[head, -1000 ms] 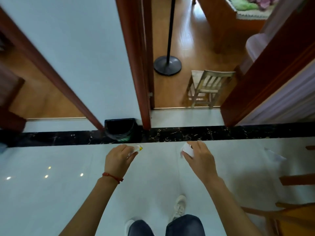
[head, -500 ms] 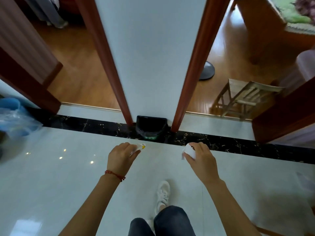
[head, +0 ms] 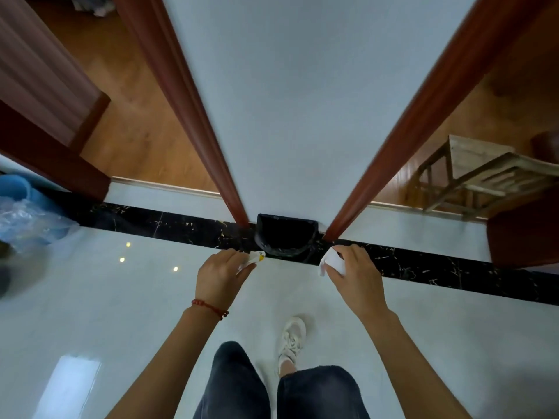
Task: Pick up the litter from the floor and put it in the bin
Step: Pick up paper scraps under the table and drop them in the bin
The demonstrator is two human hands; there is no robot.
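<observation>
- Litter is in both of your hands: your left hand (head: pixel 222 275) curls round a small white crumpled wrapper with a yellow spot (head: pixel 253 257), and your right hand (head: pixel 357 275) pinches a crumpled white scrap of paper (head: pixel 332 261) between thumb and fingers.
- Ahead of you, the black plastic bin with a dark liner (head: pixel 286 235) stands open-topped on the black marble strip (head: pixel 423 267), against the foot of the pale wall between two red-brown door frames (head: pixel 193 95).
- Neither piece looks to be over the mouth of the bin; the wrapper sits beside its left rim, the paper beside its right, and how high you hold them above it cannot be told.
- Bring both hands inward and forward until each piece hangs plainly over the dark opening, then spread your fingers.
- Drop low, near the rim, since light crumpled paper probably drifts or bounces off the edge.
- Let one hand go first if the opening seems narrow for both at once.
- Mind the wooden stool (head: pixel 481 173) in the right doorway and the clear plastic bag (head: pixel 27 220) at far left; neither is in your way.
- Check the pale glossy floor (head: pixel 121 313) for pieces afterwards.
</observation>
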